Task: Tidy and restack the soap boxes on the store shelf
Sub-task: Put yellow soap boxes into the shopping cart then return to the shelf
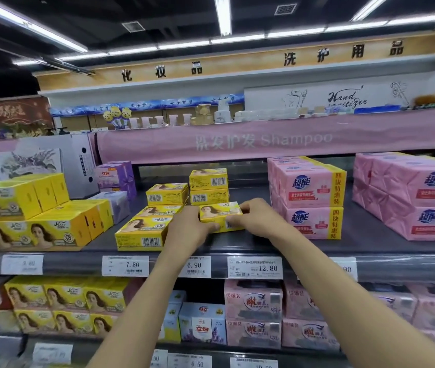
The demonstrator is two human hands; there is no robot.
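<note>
Grey metal shelf deck (304,245) spans the view, and the biggest goods on it are the pink soap packs (309,197), stacked two high to the right. Left of centre, a row of yellow boxes (155,211) runs from the front lip toward the back, each one slightly askew from the next. Behind the hands stands a two-high yellow stack (208,185), barcodes facing out.

The single yellow box (221,215) being worked sits directly in front of that stack and just right of the row, well short of the shelf's front lip. Its long axis lies left to right, roughly parallel with the lip, printed face up. Whether it rests on the deck or is held just clear of it cannot be told.

It lies straight ahead, between the two hands, neither one nearer. The left hand (188,227) grips its left short end with curled fingers, and the right hand (257,217) clasps the right short end the same way. With a hand on each end, any next shift probably goes straight back or sideways toward the row.
</note>
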